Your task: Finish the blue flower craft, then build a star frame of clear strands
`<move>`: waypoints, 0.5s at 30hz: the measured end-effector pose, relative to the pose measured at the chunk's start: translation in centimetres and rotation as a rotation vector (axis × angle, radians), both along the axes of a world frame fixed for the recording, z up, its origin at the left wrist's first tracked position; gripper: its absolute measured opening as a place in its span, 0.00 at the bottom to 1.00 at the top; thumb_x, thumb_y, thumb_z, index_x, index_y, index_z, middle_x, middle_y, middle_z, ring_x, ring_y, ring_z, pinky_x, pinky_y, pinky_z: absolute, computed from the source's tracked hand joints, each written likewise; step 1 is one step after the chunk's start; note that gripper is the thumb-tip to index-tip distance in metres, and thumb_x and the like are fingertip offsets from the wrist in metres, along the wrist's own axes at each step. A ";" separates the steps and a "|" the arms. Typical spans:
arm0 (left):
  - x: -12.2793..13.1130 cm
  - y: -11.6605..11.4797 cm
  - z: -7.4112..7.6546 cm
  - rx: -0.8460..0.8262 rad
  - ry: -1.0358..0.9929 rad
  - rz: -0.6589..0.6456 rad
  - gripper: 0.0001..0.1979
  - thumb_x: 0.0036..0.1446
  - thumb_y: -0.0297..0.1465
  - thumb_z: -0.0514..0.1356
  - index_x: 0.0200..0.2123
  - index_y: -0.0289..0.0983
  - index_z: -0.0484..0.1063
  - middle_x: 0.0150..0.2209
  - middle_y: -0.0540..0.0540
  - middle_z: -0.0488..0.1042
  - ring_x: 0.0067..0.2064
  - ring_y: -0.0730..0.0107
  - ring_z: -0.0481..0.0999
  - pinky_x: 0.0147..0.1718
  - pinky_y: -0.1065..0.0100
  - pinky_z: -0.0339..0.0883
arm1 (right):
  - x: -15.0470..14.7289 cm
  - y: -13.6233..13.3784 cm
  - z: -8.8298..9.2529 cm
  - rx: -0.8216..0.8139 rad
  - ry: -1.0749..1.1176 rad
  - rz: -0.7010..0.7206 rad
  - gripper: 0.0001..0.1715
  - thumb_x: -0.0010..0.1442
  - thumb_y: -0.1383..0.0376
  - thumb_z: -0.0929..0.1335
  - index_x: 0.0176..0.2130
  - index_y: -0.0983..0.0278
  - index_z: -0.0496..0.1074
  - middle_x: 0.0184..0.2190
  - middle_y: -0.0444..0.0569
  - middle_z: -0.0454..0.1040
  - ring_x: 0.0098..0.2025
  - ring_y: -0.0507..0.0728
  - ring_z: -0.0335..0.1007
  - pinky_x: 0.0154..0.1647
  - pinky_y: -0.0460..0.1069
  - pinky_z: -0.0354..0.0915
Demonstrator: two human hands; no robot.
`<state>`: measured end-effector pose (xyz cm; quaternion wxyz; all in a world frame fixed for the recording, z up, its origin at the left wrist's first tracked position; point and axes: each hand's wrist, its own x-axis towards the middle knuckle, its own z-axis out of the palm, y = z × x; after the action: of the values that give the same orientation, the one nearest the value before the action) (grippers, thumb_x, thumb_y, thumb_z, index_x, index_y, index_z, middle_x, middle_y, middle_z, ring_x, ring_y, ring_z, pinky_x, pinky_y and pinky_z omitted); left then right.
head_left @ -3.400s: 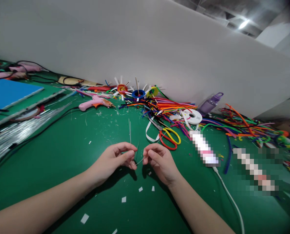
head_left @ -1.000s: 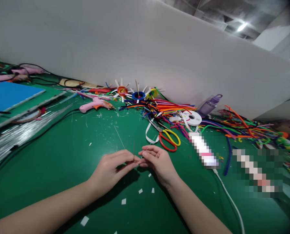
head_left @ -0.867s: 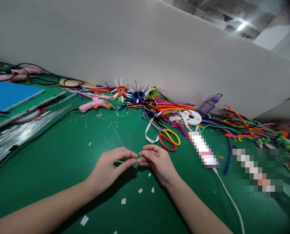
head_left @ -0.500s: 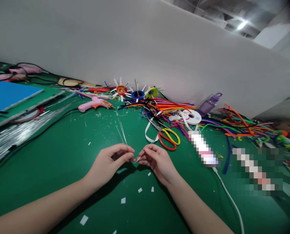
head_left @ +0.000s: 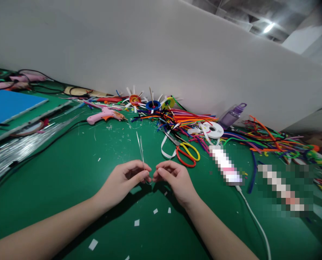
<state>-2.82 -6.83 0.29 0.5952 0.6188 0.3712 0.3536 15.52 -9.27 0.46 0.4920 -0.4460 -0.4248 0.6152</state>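
My left hand (head_left: 128,177) is closed in a pinch on thin silvery wire (head_left: 141,148), whose several straight ends stick up past the fingers. Below the fingertips the wire curves in a small loop towards the other hand. My right hand (head_left: 175,178) is also pinched, and a faint strand of the wire rises behind its fingers. The two sets of fingertips almost meet, low over the green table (head_left: 114,224). Just beyond my right hand lie scissors (head_left: 180,144) with red and yellow handles and a loop of white ribbon (head_left: 167,156).
A pink glue gun (head_left: 105,115) lies behind, its black cord running left past a silvery wire bundle (head_left: 28,142). Along the wall are colourful pipe cleaners (head_left: 193,119), a white ribbon spool (head_left: 216,131) and a purple bottle (head_left: 232,116). Small white scraps (head_left: 136,222) dot the front.
The upright wire ends have swung right and stand closer together. The wire between my hands has become a smaller, tighter loop, and my right fingers have closed further.
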 end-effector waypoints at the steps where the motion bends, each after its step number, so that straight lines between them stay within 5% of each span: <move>1: 0.0 0.0 -0.1 -0.005 0.002 -0.002 0.10 0.56 0.37 0.59 0.37 0.36 0.71 0.30 0.47 0.77 0.33 0.70 0.77 0.35 0.68 0.72 | 0.0 0.0 0.0 0.021 -0.038 -0.011 0.12 0.52 0.59 0.72 0.35 0.64 0.74 0.26 0.46 0.77 0.30 0.52 0.75 0.37 0.50 0.71; 8: 0.3 0.1 -0.5 -0.072 -0.020 0.023 0.14 0.58 0.41 0.56 0.39 0.35 0.71 0.34 0.44 0.78 0.37 0.65 0.79 0.41 0.62 0.73 | 0.3 0.1 0.6 0.170 -0.216 -0.166 0.10 0.57 0.59 0.69 0.36 0.62 0.75 0.27 0.45 0.77 0.30 0.51 0.72 0.37 0.48 0.69; 15: 0.3 0.2 -1.1 0.022 0.205 0.039 0.13 0.54 0.40 0.60 0.36 0.37 0.73 0.35 0.45 0.78 0.38 0.63 0.78 0.41 0.62 0.71 | 1.5 0.9 0.4 0.257 -0.184 -0.442 0.12 0.57 0.57 0.69 0.37 0.63 0.76 0.25 0.44 0.75 0.29 0.51 0.70 0.34 0.48 0.67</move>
<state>-2.57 -6.59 -0.82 0.5403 0.6509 0.4380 0.3040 17.06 -8.38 0.82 0.6261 -0.5160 -0.4347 0.3908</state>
